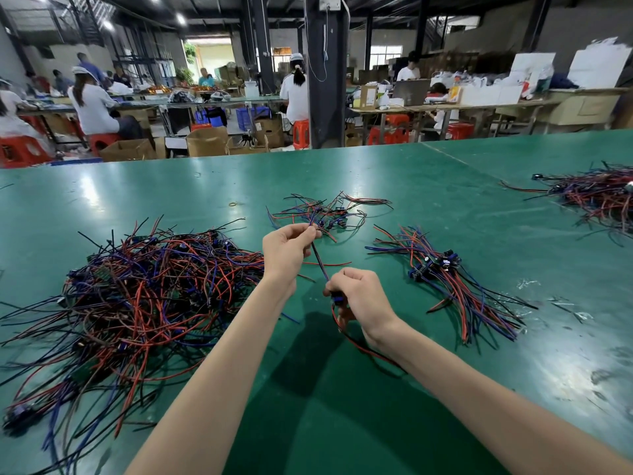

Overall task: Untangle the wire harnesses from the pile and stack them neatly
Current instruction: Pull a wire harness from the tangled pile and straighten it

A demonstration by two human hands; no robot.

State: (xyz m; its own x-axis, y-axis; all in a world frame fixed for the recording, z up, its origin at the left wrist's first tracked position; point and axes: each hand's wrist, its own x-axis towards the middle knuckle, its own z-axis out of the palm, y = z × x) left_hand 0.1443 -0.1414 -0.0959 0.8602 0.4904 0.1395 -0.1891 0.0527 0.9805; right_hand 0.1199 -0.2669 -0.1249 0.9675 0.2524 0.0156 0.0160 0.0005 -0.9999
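A green desk [411, 406] fills your view. On it lies the pile [137, 296], a broad tangle of red, blue and black wires with small dark connectors buried in it.

Just right of the pile, your two hands hold one harness [318, 257] above the desk. Your left hand [286, 246], nearest the pile, has its fingers curled and pinches the harness's dark wire at its upper end. Your right hand [356, 296], a little further right of the pile and lower, is curled around the blue connector end. The wire runs taut and slanted between the two hands. Red and black wires trail from under your right hand along the wrist.

Further right of the pile, past both hands, is the stack [445, 275]: harnesses laid side by side, connectors bunched together, wires fanning out to both sides.

Beyond the pile's right edge, behind your left hand, sits a small loose cluster [325, 214] of harnesses. A yellow band [236, 204] lies on the desk just behind the pile. Far right of the pile, at the desk's edge, is another tangled heap [599, 193].
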